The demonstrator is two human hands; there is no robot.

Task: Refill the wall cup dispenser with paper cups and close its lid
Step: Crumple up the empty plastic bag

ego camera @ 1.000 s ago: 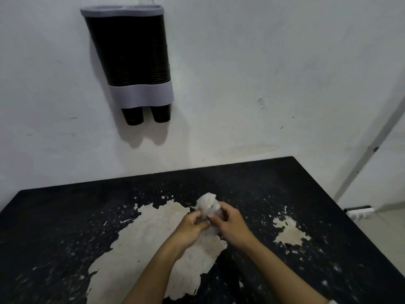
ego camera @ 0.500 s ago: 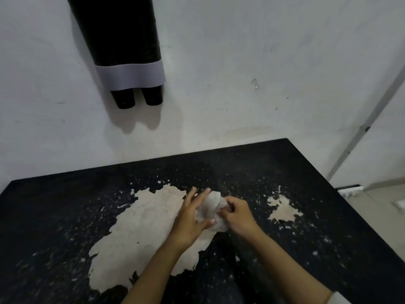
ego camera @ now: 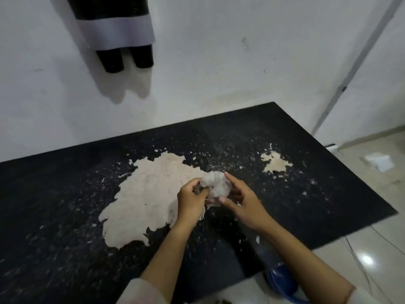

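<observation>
- Holding a crumpled clear plastic wrapper (ego camera: 215, 185) between them, both hands work low over the black table (ego camera: 65, 194); the left hand (ego camera: 191, 199) is pinched shut on the wrapper's near-left side; the right hand (ego camera: 243, 200) cups it from the right with fingers half spread, touching it but not tightly closed.
- The wall cup dispenser (ego camera: 116, 32) hangs up and to the left of the hands, well apart from them; its long axis runs roughly vertical, tilted a little in this wide view; only its lower part shows, so the lid is out of view and I cannot tell whether it is closed.
- Two dark cup bottoms (ego camera: 126, 58) stick out side by side below the pale band; the dark body above looks filled with cups, so the refill itself seems done.
- The left hand lies nearer the dispenser; a reach back to it would go up, forward and left across the table to the wall (ego camera: 241, 62).
- My guess is that the wrapper is being balled up for disposal; that move more likely goes right or down, off the table's right edge towards the tiled floor (ego camera: 372, 227), where a white scrap (ego camera: 380, 162) lies.
- Open room is ample; nothing stands on the tabletop, only a large pale worn patch (ego camera: 151, 194); a blue object (ego camera: 282, 284) sits low at the near edge by the right forearm, too blurred to name.
</observation>
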